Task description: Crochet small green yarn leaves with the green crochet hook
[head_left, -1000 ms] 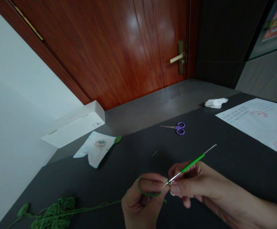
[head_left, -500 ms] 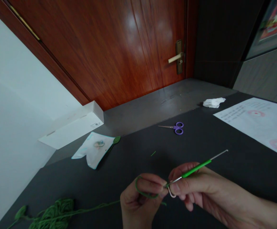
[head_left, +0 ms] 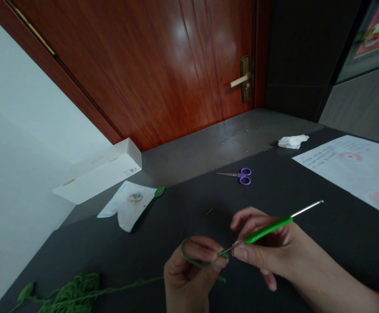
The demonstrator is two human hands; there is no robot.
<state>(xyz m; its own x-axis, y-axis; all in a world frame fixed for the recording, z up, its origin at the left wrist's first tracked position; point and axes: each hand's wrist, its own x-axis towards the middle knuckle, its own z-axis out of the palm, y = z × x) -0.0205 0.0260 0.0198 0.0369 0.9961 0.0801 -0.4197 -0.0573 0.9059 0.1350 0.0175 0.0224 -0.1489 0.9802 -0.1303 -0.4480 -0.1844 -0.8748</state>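
Green yarn point(head_left: 194, 262) loops round the fingers of my left hand point(head_left: 192, 269), which pinches a small green stitched piece point(head_left: 224, 255) between thumb and fingertip. My right hand point(head_left: 267, 248) holds a double-ended crochet hook point(head_left: 267, 229) with a green grip. The hook's near end meets the small piece at my left fingertips; its far metal end points up to the right. A yarn strand runs left from my left hand to a green yarn bundle point(head_left: 75, 293) at the lower left.
Purple-handled scissors point(head_left: 244, 176) lie mid-table, with a green yarn scrap point(head_left: 209, 211) nearer. At left are a white packet point(head_left: 131, 204), a green leaf piece point(head_left: 160, 191) and a white box point(head_left: 101, 174). Crumpled tissue point(head_left: 293, 141) and a printed sheet point(head_left: 349, 165) lie right.
My right hand has shifted slightly right and its fingers have lifted. The hook's far end has moved up and right. A pale loop seen near the fingertips no longer shows.
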